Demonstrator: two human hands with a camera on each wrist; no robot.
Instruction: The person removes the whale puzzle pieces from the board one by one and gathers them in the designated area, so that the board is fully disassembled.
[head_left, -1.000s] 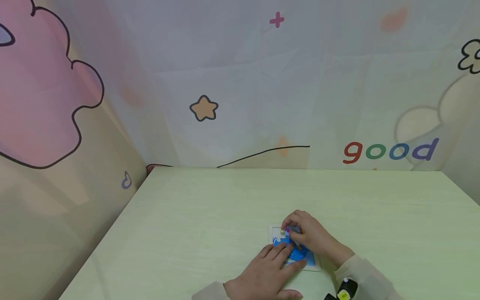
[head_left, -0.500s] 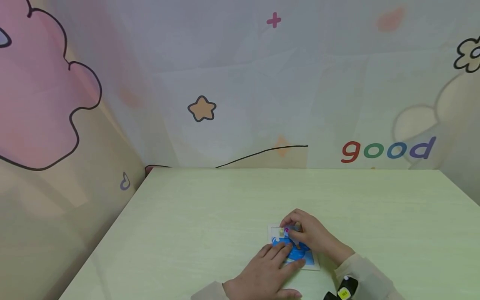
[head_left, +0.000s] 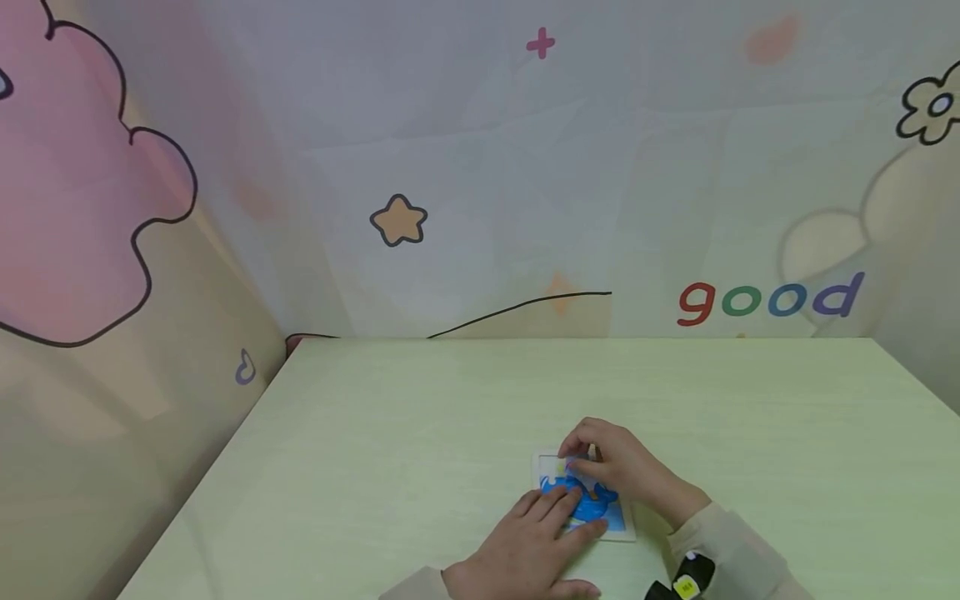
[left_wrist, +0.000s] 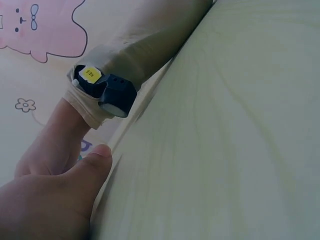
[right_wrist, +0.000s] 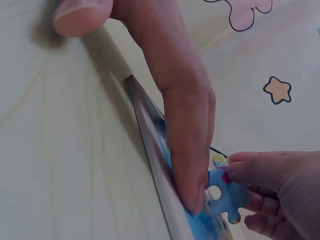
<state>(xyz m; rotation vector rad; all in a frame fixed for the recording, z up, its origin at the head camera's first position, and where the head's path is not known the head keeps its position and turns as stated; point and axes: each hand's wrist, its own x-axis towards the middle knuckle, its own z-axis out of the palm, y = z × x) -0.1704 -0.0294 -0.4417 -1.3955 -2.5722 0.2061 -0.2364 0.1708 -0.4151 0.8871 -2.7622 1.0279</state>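
A small framed jigsaw puzzle [head_left: 617, 518] with a blue picture lies on the table near its front. My left hand [head_left: 521, 542] rests on its near left part with straight, spread fingers. At the puzzle's upper edge, my right hand [head_left: 613, 462] pinches a light blue puzzle piece [right_wrist: 227, 192] between thumb and fingers. The right wrist view shows this piece tilted, marked with a pink spot, close over the puzzle and beside a left finger [right_wrist: 190, 130]. My right fingers partly hide the piece in the head view. Only part of the left hand [left_wrist: 45, 200] shows in the left wrist view.
The pale green table [head_left: 390, 433] spreads around the puzzle. A printed backdrop [head_left: 480, 167] with a star and the word "good" stands behind it and along the sides. A black wrist camera [head_left: 692, 575] sits on my right sleeve.
The puzzle piece tilts differently in my right fingers, its pink spot now less visible. My left hand stays on the puzzle. The whole head view has shifted slightly.
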